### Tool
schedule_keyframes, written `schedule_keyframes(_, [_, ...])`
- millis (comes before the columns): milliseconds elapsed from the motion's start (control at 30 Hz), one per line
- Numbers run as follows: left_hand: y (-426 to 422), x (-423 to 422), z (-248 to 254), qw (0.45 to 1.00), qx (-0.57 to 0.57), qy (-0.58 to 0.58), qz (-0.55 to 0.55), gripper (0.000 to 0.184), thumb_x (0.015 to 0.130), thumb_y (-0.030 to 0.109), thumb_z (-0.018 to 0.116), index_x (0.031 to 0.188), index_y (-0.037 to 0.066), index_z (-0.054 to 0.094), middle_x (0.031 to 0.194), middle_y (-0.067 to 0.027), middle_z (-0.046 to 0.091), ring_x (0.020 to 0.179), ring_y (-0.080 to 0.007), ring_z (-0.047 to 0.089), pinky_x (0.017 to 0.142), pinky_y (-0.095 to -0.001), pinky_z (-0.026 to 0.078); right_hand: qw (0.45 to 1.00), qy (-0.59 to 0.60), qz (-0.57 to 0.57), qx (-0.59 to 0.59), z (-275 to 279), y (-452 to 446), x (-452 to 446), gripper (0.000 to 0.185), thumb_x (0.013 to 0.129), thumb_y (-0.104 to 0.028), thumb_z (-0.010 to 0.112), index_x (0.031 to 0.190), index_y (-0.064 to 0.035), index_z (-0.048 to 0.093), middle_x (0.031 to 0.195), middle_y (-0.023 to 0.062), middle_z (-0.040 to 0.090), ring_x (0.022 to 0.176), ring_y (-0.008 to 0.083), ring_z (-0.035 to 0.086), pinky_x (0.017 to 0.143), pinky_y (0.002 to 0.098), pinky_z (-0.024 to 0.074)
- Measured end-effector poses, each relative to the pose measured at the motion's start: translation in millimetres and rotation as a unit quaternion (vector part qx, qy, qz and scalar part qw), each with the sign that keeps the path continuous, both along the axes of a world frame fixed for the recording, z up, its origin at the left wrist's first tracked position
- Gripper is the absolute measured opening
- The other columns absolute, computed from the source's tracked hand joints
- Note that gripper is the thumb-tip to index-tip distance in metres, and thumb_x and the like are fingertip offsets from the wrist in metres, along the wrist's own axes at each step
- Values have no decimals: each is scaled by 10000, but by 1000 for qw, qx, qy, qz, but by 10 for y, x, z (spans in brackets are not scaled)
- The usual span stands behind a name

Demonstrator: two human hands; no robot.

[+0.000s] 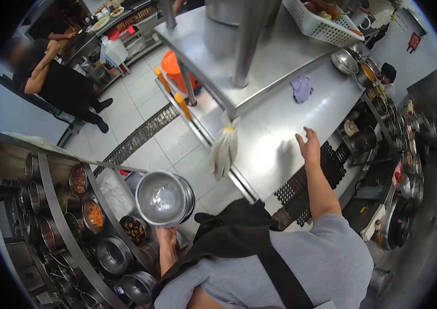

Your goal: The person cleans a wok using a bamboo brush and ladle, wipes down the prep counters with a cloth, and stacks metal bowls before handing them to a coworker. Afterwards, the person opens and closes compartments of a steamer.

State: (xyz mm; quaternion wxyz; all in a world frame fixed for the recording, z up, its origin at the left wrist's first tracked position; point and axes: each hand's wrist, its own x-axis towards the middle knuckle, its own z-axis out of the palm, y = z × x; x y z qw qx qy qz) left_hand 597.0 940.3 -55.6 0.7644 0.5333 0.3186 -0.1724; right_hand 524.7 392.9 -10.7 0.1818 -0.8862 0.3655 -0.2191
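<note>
My left hand is closed on the lower rim of a stack of shiny metal bowls, held tilted with the inside of the top bowl in view; its fingers are partly hidden beneath. My right hand reaches out over the steel worktable with fingers apart and nothing in them. Beyond it on the tabletop lies a crumpled purple cloth, apart from the hand. A bundle of pale strips, bound in yellow, hangs at the table's near left corner.
On my left, a metal rack holds several bowls of chopped food. A steel shelf rises over the table, bearing a white basket. Pots line the stove side at right. A person in black stands at far left.
</note>
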Motion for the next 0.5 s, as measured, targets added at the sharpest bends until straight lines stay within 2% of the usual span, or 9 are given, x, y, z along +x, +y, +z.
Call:
schedule_keyframes(33, [-62,-70,-50,1000,6,-6,18,318,890,160,505,1187,69,438,1005,-123,603,752,-260,638,494,-385,547,998,-20,3,-55,-64,-300,168,453,780,-265,663,1135,-11,543,1135,192,536,972,326,554,836,382,457])
schedule_keyframes(100, [-305,-183,38,997,21,-2,71,326,874,135,519,1183,58,451,1023,-128,600,757,-262,638,485,-370,550,997,-26,-15,-70,20,-758,548,469,784,-282,651,1152,-17,530,1176,203,512,1031,352,530,862,397,448])
schedule_keyframes(200, [-619,-342,19,997,24,-11,76,299,863,129,534,1144,41,488,994,-123,610,742,-245,639,469,-348,543,996,-1,-23,-81,-212,-1576,1092,492,785,-302,638,1174,-25,517,1213,216,484,1080,371,502,893,403,434])
schedule_keyframes(300, [-806,-512,93,995,53,-17,88,269,856,133,547,1103,31,519,959,-115,622,726,-235,642,453,-326,535,998,27,-36,-42,-411,-2107,1467,509,779,-310,635,1195,-44,511,1224,223,475,1097,375,491,909,399,428])
schedule_keyframes(367, [-1134,-588,307,986,57,-4,154,273,854,150,555,1099,34,522,932,-103,631,707,-229,642,450,-324,528,998,31,-53,-8,-513,-2251,1614,508,784,-320,623,1203,-54,513,1230,233,468,1101,374,488,918,404,423])
schedule_keyframes(433, [-1103,-795,216,987,73,6,145,284,853,165,560,1107,44,523,962,-106,624,733,-234,642,489,-336,537,993,73,-93,18,-748,-2435,1732,531,739,-313,669,1178,-45,536,1237,242,474,1133,364,469,939,399,407])
schedule_keyframes(500, [-1185,-935,245,984,60,3,167,299,856,191,560,1120,55,524,1010,-94,613,798,-241,635,567,-375,549,993,75,-87,10,-920,-2467,1864,486,734,-262,660,1159,-53,551,1227,234,482,1111,370,479,923,403,410])
